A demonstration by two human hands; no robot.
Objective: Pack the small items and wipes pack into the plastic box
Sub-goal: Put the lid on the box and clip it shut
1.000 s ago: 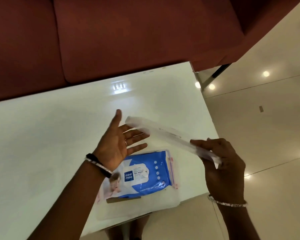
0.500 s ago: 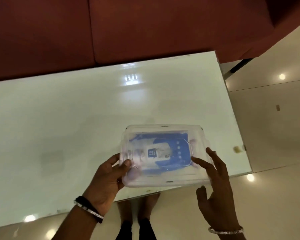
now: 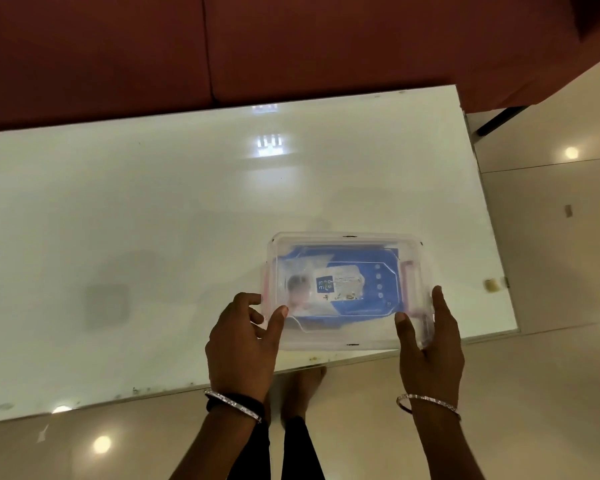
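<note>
A clear plastic box (image 3: 352, 337) with its lid on rests near the front right edge of the white table (image 3: 153, 220). Through the lid I see the blue and white wipes pack (image 3: 347, 285) lying flat inside. Pink latches show at both short ends. My left hand (image 3: 245, 344) grips the box's left end, thumb on the lid. My right hand (image 3: 430, 351) grips the right end, thumb on the lid, fingers around the side. Small items are not discernible inside.
A dark red sofa (image 3: 291, 46) runs along the table's far edge. Glossy tiled floor (image 3: 551, 237) lies to the right and in front. My feet (image 3: 302, 386) stand under the table's near edge. A small object (image 3: 490, 285) sits at the table's right edge.
One second ago the lid was held in the air above the open box. Now it is on the box, and both hands have closed around the box's ends.
</note>
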